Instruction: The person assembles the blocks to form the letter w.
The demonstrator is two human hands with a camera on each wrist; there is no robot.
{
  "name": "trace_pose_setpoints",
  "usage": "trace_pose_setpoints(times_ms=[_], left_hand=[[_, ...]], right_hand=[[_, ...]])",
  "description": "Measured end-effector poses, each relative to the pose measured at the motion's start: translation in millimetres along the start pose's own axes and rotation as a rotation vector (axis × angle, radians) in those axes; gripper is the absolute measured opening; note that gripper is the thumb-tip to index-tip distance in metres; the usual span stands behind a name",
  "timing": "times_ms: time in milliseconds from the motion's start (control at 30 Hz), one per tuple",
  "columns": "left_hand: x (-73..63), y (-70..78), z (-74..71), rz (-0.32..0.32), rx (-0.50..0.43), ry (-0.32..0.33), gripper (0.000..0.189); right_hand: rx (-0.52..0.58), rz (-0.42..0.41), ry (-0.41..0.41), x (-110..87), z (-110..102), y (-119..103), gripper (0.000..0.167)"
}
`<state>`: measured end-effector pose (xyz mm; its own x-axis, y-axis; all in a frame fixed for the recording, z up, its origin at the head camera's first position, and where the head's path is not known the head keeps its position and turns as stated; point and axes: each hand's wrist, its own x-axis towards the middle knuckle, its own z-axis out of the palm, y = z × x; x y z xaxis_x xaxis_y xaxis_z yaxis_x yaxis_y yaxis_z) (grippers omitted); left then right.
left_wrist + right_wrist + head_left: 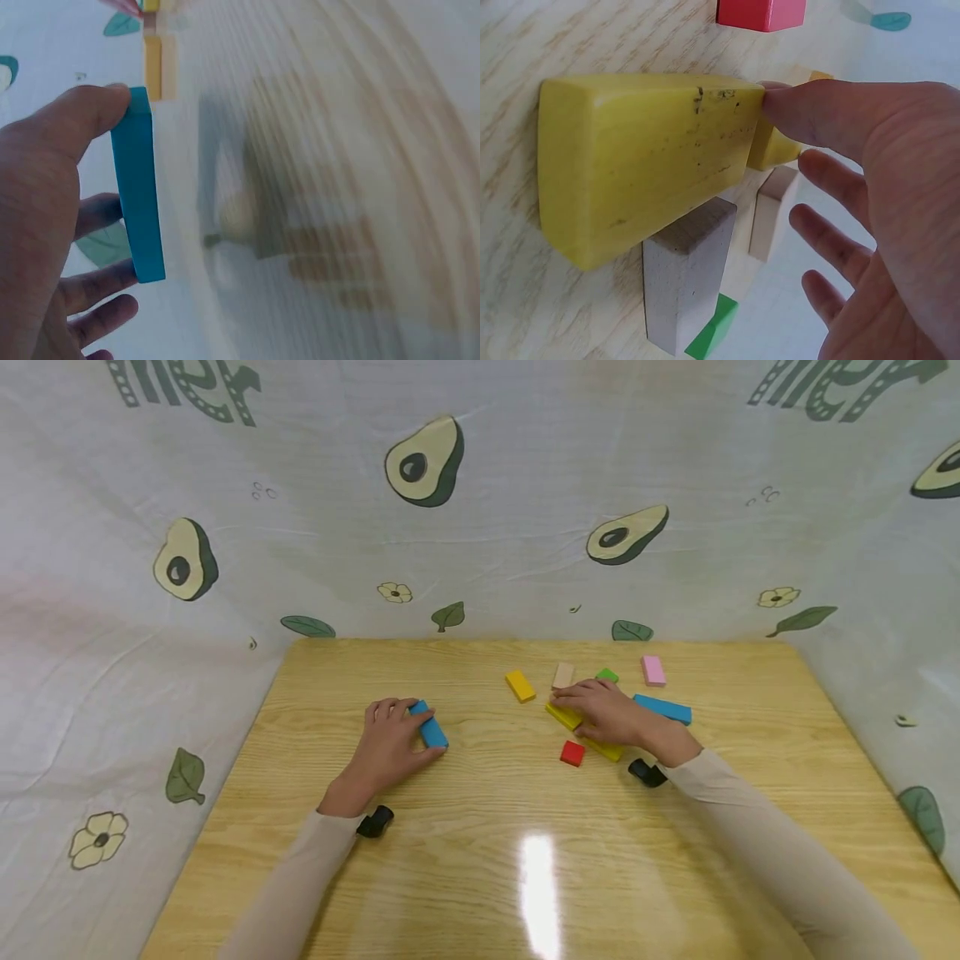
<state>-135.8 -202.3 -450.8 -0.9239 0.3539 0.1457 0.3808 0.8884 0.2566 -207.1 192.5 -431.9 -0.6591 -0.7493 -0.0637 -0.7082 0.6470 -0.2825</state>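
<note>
Nearest the person, at one o'clock, sits a red block (572,753). At eleven, the left hand (385,745) pinches a blue oblong block (430,727) by its ends, probably leaving its long sides free. At one, the right hand's (611,714) thumb and forefinger pinch the farther yellow block (563,717) endwise, its other fingers apart, likely avoiding neighbours.

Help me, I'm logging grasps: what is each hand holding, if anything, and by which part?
Left hand: a blue block, held by its ends between thumb and fingers. Right hand: at the yellow blocks; whether it grips one cannot be told.
</note>
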Motion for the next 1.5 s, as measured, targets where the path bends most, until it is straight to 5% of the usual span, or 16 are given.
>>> trace_pose_setpoints(times_ms=[467, 1233, 1500], left_hand=[[-16.4, -26.9, 1.9, 0.047, 0.018, -0.033, 0.063], [-23.3, -30.1, 6.3, 0.06, -0.01, -0.087, 0.071], [-24.1, -27.6, 7.3, 0.058, -0.013, -0.089, 0.069]], right_hand=[[-0.021, -0.015, 0.006, 3.2, 0, 1, 0.06], [-0.02, -0.007, 0.039, 9.2, 5, 1, 0.056], [0.02, -0.004, 0.108, 13.8, -3, -16, 0.057]])
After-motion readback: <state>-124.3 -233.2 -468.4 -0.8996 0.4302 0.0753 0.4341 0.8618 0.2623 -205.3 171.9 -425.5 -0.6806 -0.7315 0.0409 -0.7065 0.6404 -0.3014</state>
